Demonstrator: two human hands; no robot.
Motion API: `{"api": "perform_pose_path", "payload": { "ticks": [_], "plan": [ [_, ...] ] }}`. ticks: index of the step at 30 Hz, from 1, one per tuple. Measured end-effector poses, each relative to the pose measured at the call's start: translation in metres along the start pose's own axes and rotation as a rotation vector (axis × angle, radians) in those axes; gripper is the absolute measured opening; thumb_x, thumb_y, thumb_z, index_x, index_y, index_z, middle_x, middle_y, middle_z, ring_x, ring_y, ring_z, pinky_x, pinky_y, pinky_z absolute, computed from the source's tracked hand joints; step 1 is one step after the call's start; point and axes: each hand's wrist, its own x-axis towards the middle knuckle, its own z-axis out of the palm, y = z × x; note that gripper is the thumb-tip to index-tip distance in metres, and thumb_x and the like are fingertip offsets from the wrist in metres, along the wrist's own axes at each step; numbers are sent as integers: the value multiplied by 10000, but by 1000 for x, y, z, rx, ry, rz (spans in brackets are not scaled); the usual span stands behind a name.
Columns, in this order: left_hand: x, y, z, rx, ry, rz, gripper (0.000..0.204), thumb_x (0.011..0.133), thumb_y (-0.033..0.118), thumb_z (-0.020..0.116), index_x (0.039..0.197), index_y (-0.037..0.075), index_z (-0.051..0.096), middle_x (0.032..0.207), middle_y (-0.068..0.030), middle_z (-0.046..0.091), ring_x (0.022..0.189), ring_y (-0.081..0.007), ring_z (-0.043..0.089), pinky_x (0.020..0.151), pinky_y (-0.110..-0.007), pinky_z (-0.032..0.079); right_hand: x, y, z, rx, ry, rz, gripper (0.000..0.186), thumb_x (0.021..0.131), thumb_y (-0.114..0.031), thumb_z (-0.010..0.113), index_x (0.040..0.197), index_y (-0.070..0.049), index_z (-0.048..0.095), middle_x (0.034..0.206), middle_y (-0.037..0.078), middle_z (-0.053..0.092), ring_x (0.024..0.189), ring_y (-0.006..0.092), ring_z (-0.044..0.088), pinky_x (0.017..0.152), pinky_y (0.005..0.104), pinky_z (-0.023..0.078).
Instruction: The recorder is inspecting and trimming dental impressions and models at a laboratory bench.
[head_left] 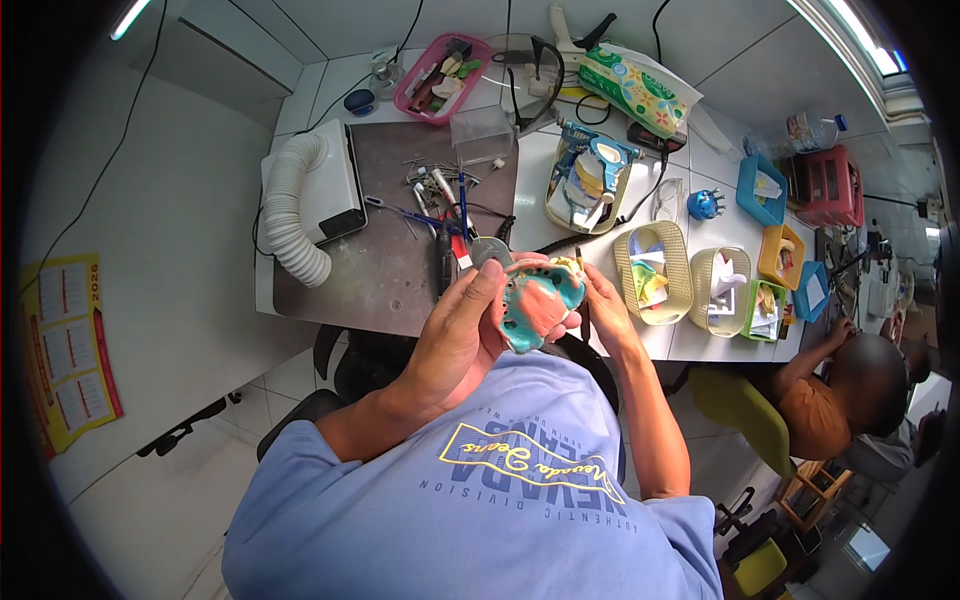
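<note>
Over the front edge of the bench, my left hand (462, 325) grips a dental model (540, 308) from its left side, thumb on the rim and fingers underneath. The model is pink and teal, with a row of small dark holes along its arch. Closed at the model's right side is my right hand (610, 312), with a slim dark tool (579, 256) upright between its fingers; the tool's working end is too small to make out. Cream-coloured material shows on the model's rim beside that tool.
A brown work mat (350, 275) carries loose burs, pens and pliers (430, 215). On its left stands a white unit with a ribbed hose (290, 200). Cream baskets (655, 310) line the right side. A pink tray (405, 95) sits behind. Another person (820, 400) sits far right.
</note>
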Motion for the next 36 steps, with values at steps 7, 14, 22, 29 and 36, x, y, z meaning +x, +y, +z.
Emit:
{"api": "perform_pose_path", "payload": {
  "ticks": [7,14,22,29,36],
  "plan": [
    [5,1,-10,-63,58,-57,524,1040,437,365,1293,-6,487,1177,-180,628,1011,-283,671,880,-341,555,28,28,1,-239,-7,-46,400,1035,-292,431,1374,-85,477,997,80,634,814,146,594,645,271,493],
    [11,-1,-18,-147,85,-97,515,1030,434,408,1282,-6,499,1204,-178,614,1028,-284,666,879,-326,562,49,70,-9,-439,85,-239,370,996,-184,494,1341,-51,503,1118,169,608,1007,275,613,907,399,495],
    [22,-21,-67,-87,156,-32,471,1040,374,407,1274,-24,503,1222,-204,594,1072,-294,641,907,-359,551,29,60,-9,-695,252,-363,380,924,-123,551,1300,-68,551,1033,193,595,967,326,604,867,385,487],
    [29,-63,-137,28,342,-2,355,1041,277,434,1221,-8,545,1145,-122,627,1042,-182,625,938,-364,513,10,72,-26,-888,480,-529,504,802,60,527,1291,-60,545,1009,200,580,935,361,595,837,440,486],
    [50,-106,-170,235,409,-32,212,1001,241,526,1068,49,584,949,-46,655,850,-78,606,756,-242,478,-15,42,-23,-953,462,-609,404,863,2,578,1265,-28,571,1123,200,631,985,343,644,869,401,516]
  ]
}}
